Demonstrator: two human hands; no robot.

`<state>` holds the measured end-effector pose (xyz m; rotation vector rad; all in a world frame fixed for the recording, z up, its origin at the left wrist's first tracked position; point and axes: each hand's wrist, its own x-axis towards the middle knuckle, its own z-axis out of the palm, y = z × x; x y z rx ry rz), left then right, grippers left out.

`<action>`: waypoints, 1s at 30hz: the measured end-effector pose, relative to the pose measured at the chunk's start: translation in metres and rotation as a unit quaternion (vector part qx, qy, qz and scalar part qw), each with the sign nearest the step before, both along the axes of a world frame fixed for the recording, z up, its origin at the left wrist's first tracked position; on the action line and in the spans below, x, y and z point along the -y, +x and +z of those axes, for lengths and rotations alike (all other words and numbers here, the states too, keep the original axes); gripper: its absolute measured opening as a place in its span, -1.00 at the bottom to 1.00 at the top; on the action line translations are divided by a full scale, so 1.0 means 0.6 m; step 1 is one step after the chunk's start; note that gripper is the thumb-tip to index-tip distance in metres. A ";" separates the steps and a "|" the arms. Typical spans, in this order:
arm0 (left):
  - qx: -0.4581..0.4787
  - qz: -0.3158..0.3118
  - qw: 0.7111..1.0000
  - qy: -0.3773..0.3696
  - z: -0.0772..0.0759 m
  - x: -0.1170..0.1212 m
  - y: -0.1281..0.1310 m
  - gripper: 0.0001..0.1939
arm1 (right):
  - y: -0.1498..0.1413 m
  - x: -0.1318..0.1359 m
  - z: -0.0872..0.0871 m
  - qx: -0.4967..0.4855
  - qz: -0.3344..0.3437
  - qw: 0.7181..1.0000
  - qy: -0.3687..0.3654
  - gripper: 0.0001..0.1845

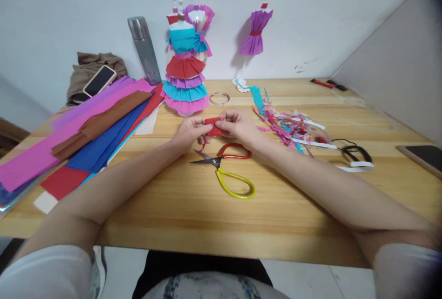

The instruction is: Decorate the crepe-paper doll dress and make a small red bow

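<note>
From my end I see a small, flat, roughly rectangular red piece (213,126) spanning both hands, on the far side of the scissors (216,162). My left hand (192,131) pinches its left end, my right hand (239,126) its right, thumbs on top.

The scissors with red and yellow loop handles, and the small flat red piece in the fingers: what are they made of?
Scissors: the dark grey, thin, pointed blades look like metal; the smooth, shiny handles seem plastic-coated.

Small flat red piece: matte and thin-looking, perhaps crepe paper, though cloth is possible.
</note>
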<state>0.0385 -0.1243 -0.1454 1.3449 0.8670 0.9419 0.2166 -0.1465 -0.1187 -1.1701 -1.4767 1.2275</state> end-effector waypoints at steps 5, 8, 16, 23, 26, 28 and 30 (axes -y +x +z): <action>0.010 0.005 1.000 0.000 -0.005 -0.002 0.000 -0.73 | -0.003 0.001 -0.005 -0.025 -0.009 1.000 -0.003 -0.67; 0.002 -0.001 1.000 0.001 -0.006 -0.004 -0.003 -0.68 | -0.005 0.001 -0.008 -0.028 -0.010 1.000 0.009 -0.68; 0.026 -0.043 0.999 0.007 -0.002 -0.004 -0.005 -0.62 | -0.010 0.005 -0.011 -0.043 -0.047 0.998 0.020 -0.67; 0.029 -0.018 0.999 -0.017 0.000 -0.002 -0.002 -0.72 | -0.012 0.003 -0.015 -0.015 -0.044 0.998 0.031 -0.70; 0.044 0.004 0.999 -0.031 0.001 -0.003 -0.002 -0.73 | 0.004 0.000 0.008 0.076 -0.013 0.995 0.064 -0.72; 0.063 0.023 0.997 -0.043 0.001 -0.005 -0.003 -0.73 | 0.024 0.005 0.034 0.212 0.046 0.971 0.101 -0.69; 0.076 0.030 0.995 -0.052 0.001 -0.007 -0.004 -0.74 | 0.045 0.018 0.057 0.380 0.156 0.901 0.138 -0.68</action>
